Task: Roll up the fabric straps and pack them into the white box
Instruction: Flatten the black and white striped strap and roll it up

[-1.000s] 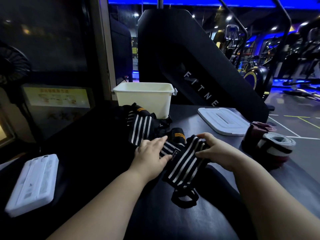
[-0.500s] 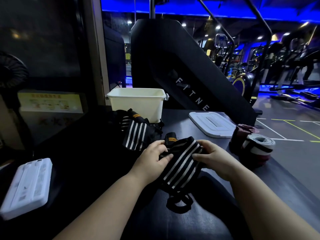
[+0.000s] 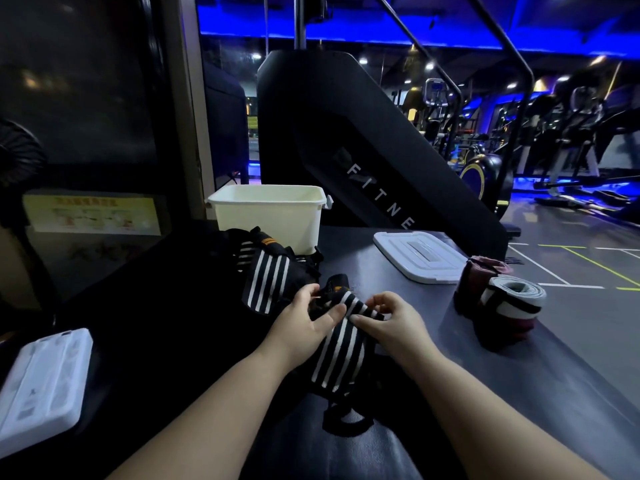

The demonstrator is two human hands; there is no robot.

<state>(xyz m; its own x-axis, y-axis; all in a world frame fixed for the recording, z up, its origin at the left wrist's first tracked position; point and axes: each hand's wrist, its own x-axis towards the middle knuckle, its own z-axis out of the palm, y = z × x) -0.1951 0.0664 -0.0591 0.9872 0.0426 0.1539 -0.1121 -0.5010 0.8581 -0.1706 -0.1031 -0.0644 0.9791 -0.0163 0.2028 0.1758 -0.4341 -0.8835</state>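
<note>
A black fabric strap with white stripes (image 3: 337, 355) lies on the dark table in front of me, its black loop end (image 3: 346, 422) nearest me. My left hand (image 3: 303, 322) pinches the strap's far end by the orange tag. My right hand (image 3: 391, 323) pinches the same end from the right with curled fingers. A second striped black strap (image 3: 266, 284) lies bunched behind my left hand. The open white box (image 3: 268, 216) stands just beyond it. Two rolled straps, one maroon (image 3: 479, 284) and one white with maroon (image 3: 510, 308), sit at the right.
The box's white lid (image 3: 420, 256) lies flat at the back right of the table. Another white lid-like tray (image 3: 41, 386) rests at the left. A large black fitness machine (image 3: 363, 161) rises behind the table. The table's right edge runs past the rolled straps.
Both hands have moved up to the strap's far end and curled round it, where they lay flatter on the strap before. The view has shifted a little to the right.
</note>
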